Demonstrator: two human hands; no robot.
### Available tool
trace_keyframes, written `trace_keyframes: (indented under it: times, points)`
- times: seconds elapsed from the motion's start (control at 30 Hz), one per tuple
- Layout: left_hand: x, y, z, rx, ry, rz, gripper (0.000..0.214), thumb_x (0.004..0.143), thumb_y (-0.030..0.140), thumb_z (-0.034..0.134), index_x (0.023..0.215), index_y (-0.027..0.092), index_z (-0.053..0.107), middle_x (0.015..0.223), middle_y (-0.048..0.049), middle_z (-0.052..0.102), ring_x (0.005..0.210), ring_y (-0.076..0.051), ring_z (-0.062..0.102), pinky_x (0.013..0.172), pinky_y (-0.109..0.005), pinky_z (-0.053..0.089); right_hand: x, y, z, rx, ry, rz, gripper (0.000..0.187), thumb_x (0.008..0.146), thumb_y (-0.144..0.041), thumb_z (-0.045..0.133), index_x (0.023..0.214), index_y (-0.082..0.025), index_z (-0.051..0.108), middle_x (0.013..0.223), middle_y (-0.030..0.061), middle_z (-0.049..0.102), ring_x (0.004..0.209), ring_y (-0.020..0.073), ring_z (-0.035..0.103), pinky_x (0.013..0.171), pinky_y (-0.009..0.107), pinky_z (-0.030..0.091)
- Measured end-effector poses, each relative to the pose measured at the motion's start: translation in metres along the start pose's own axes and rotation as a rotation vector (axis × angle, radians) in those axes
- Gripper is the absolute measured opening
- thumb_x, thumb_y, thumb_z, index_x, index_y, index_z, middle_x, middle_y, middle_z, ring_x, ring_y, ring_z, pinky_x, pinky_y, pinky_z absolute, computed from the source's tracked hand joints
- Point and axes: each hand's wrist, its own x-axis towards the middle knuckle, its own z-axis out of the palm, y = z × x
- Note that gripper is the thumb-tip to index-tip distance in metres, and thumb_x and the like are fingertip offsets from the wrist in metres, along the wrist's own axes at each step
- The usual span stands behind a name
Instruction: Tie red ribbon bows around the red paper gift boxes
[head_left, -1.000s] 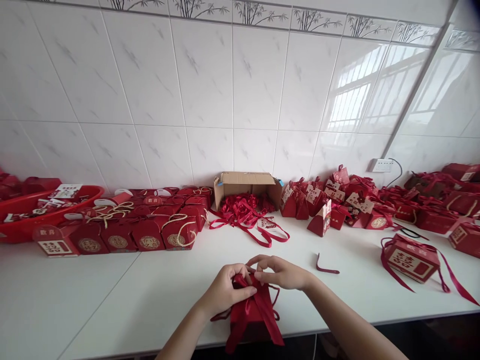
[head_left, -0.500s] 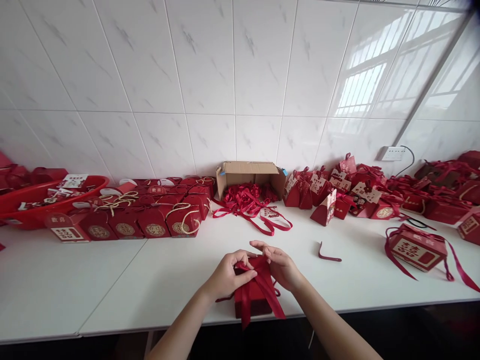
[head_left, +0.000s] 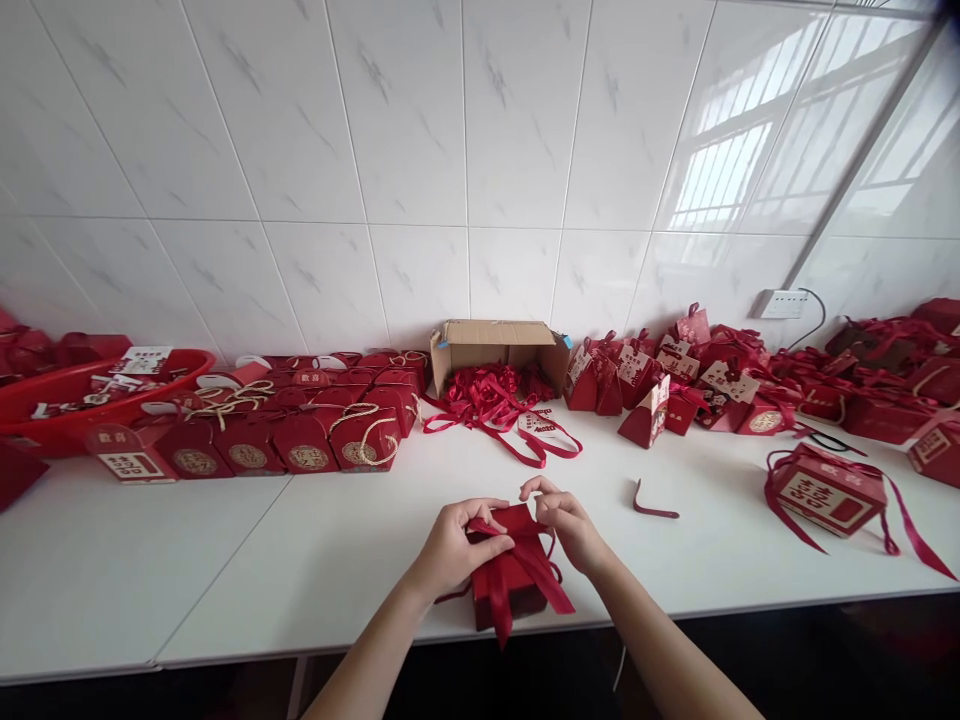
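Observation:
A small red gift box (head_left: 510, 585) stands on the white counter (head_left: 315, 560) near its front edge, with red ribbon (head_left: 536, 575) draped over its top and front. My left hand (head_left: 454, 545) is closed on the ribbon at the box's top left. My right hand (head_left: 566, 522) pinches a ribbon end just above the box's top right corner. The hands sit a little apart.
Rows of finished red boxes (head_left: 300, 430) with gold cord line the back left beside a red basin (head_left: 82, 395). An open cardboard box (head_left: 499, 350) spills red ribbons (head_left: 499, 410). More red boxes (head_left: 675, 395) pile at the right; a ribboned box (head_left: 825, 490) and a ribbon scrap (head_left: 652, 505) lie nearer.
The hands, close together on top of the box a second ago, have drawn slightly apart with the ribbon. The view has tilted up, so the box sits higher in the frame.

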Motion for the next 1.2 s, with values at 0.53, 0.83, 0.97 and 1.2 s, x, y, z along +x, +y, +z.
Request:
trace_keyframes:
  times: [0.53, 0.83, 0.97, 1.2]
  points:
    - [-0.007, 0.0, -0.019, -0.097, -0.072, 0.147, 0.033, 0.093, 0.037, 0.044, 0.073, 0.017, 0.061, 0.115, -0.0109, 0.062, 0.121, -0.026, 0.05, 0.103, -0.038, 0.037, -0.039, 0.01, -0.026, -0.103, -0.38, -0.067, 0.13, 0.047, -0.073, 0.073, 0.149, -0.032, 0.005, 0.15, 0.0132, 0.026, 0.139, 0.0315, 0.022, 0.111, 0.048, 0.018]
    - [-0.008, -0.006, -0.025, -0.191, -0.154, -0.003, 0.019, 0.081, 0.019, 0.038, 0.07, 0.017, 0.054, 0.128, -0.01, 0.055, 0.121, -0.027, 0.047, 0.103, -0.041, 0.034, -0.045, 0.019, -0.002, -0.166, -0.317, 0.118, 0.126, 0.06, -0.032, 0.085, 0.148, -0.034, -0.005, 0.153, 0.012, 0.018, 0.132, 0.0259, 0.038, 0.107, 0.042, 0.034]
    - [-0.008, 0.0, -0.029, 0.026, -0.129, 0.022, 0.02, 0.08, 0.016, 0.035, 0.066, 0.019, 0.049, 0.123, -0.0075, 0.058, 0.125, -0.025, 0.042, 0.106, -0.041, 0.031, -0.045, 0.019, 0.0, -0.133, -0.291, 0.083, 0.12, 0.06, -0.03, 0.085, 0.149, -0.031, 0.004, 0.15, 0.0123, 0.028, 0.132, 0.0268, 0.04, 0.105, 0.041, 0.037]
    - [-0.01, 0.016, -0.029, 0.35, -0.033, 0.109, 0.026, 0.088, 0.022, 0.038, 0.1, 0.024, 0.061, 0.133, -0.0047, 0.052, 0.132, -0.023, 0.036, 0.11, -0.04, 0.03, -0.056, 0.017, 0.0, -0.218, -0.227, 0.032, 0.114, 0.061, -0.032, 0.083, 0.149, -0.028, 0.012, 0.152, 0.0119, 0.024, 0.137, 0.0287, 0.031, 0.108, 0.043, 0.033]
